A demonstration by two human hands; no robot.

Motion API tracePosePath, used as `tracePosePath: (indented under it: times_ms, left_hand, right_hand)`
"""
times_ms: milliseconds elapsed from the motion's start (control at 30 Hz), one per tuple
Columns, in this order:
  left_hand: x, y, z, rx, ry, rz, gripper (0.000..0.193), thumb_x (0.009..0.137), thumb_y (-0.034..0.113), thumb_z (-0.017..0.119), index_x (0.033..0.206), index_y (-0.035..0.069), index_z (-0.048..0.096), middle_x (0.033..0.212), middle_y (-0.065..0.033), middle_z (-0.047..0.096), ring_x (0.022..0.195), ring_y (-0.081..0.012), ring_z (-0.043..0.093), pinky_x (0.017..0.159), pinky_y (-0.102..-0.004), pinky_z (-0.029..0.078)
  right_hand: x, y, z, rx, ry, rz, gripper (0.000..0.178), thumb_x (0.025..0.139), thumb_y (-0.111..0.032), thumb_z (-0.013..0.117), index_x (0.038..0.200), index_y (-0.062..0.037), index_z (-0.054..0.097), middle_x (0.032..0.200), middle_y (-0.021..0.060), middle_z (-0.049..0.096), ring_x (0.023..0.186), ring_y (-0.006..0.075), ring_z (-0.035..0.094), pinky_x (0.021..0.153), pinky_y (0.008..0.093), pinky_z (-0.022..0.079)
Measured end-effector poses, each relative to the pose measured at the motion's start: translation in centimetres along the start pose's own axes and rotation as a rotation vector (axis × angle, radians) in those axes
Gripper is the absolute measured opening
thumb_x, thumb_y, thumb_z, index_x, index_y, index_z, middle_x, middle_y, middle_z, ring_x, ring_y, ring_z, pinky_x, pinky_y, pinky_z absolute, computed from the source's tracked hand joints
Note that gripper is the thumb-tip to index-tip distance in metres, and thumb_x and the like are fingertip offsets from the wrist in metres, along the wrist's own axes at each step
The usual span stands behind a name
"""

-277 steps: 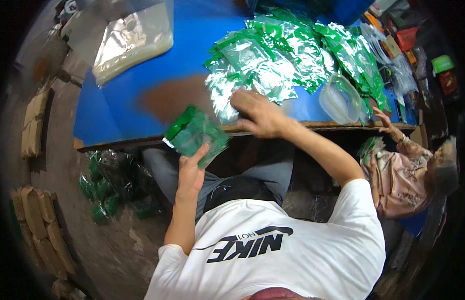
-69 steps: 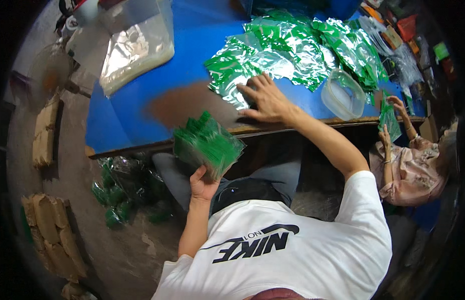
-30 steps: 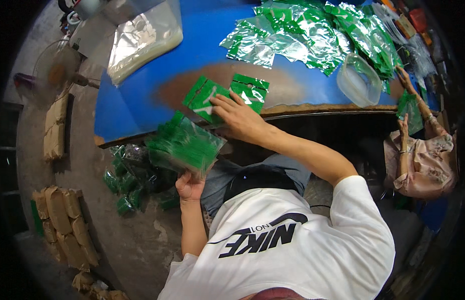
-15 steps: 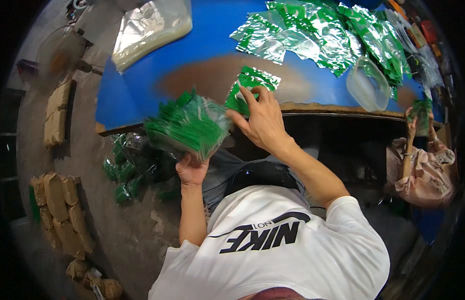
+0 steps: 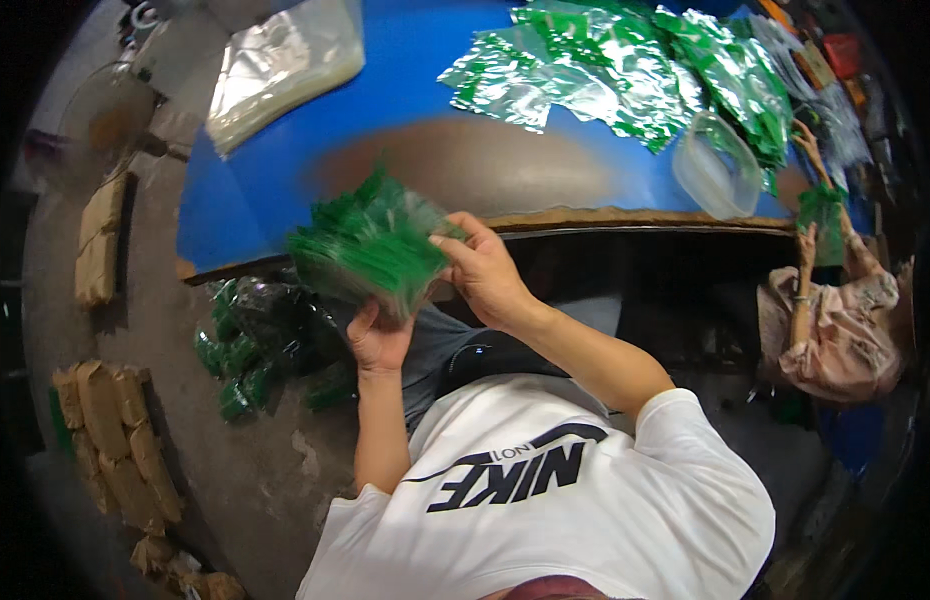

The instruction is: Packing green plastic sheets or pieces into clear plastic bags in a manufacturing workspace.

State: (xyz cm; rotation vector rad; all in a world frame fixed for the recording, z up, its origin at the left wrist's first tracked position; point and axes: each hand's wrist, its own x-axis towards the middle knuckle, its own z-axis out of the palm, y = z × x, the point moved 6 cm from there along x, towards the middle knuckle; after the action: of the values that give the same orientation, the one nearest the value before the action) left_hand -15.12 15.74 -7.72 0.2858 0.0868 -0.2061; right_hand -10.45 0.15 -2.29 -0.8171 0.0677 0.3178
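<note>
A thick, fanned stack of clear-and-green plastic packets (image 5: pixel 370 245) is held over the table's near edge, somewhat blurred by motion. From below, my left hand (image 5: pixel 381 340) is closed round its lower end. My right hand (image 5: pixel 485 272) pinches the stack's right edge, with the thumb showing on the near side; some of its fingertips are hidden. Under the stack runs the worn front of the blue table (image 5: pixel 255 215).
Shiny green packets (image 5: pixel 595 70) lie spread at the back right, beside a clear plastic tub (image 5: pixel 718 170). Clear bags (image 5: pixel 285 70) are stacked back left. Brown parcels (image 5: pixel 115 440) and bundled green packs (image 5: pixel 240 360) sit on the floor. A co-worker (image 5: pixel 835 320) handles a green packet at right.
The single green packet under my right hand has left the tabletop. My right hand has moved left and toward me, onto the stack's edge. The co-worker's hand has reached farther out.
</note>
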Motion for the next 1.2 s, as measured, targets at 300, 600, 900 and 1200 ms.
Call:
tracePosePath:
  times_ms: [300, 600, 900, 1200]
  left_hand:
    - [-1.4, -1.2, -2.5, 0.027, 0.132, -0.031, 0.059, 0.084, 0.009, 0.072, 0.139, 0.005, 0.052, 0.14, -0.0114, 0.056, 0.132, -0.0329, 0.05, 0.115, -0.0585, 0.034]
    - [-0.7, -3.9, -2.0, 0.019, 0.173, -0.045, 0.069, 0.08, 0.005, 0.072, 0.143, 0.005, 0.046, 0.147, -0.0179, 0.048, 0.138, -0.0407, 0.042, 0.118, -0.0637, 0.025]
    - [-1.0, -1.7, -1.9, 0.018, 0.1, -0.023, 0.059, 0.085, 0.005, 0.068, 0.14, 0.002, 0.049, 0.142, -0.0146, 0.054, 0.134, -0.0359, 0.048, 0.116, -0.0592, 0.033]
    - [-0.3, -1.6, -3.6, 0.183, 0.264, 0.008, 0.053, 0.086, 0.001, 0.063, 0.138, 0.003, 0.052, 0.136, -0.0118, 0.058, 0.129, -0.0314, 0.054, 0.115, -0.0507, 0.037]
  right_hand:
    - [9.8, -16.4, -6.3, -1.846, 0.229, -1.026, 0.054, 0.096, -0.044, 0.057, 0.125, 0.0015, 0.057, 0.128, 0.025, 0.056, 0.12, 0.0413, 0.053, 0.102, 0.0489, 0.042]
    - [2.8, -6.1, 0.5, -1.79, -0.626, -0.734, 0.037, 0.083, -0.012, 0.067, 0.118, -0.0019, 0.062, 0.11, 0.0161, 0.055, 0.106, 0.0335, 0.053, 0.091, 0.0428, 0.045]
    - [8.2, -7.2, -0.6, -1.956, -0.132, -0.85, 0.034, 0.082, -0.007, 0.064, 0.116, -0.0063, 0.065, 0.116, 0.0166, 0.06, 0.098, 0.0383, 0.06, 0.086, 0.0442, 0.05]
    - [17.5, -16.2, -4.3, -1.639, 0.159, -0.818, 0.051, 0.097, -0.042, 0.058, 0.132, -0.0037, 0.055, 0.122, 0.0238, 0.063, 0.108, 0.0424, 0.061, 0.094, 0.0449, 0.05]
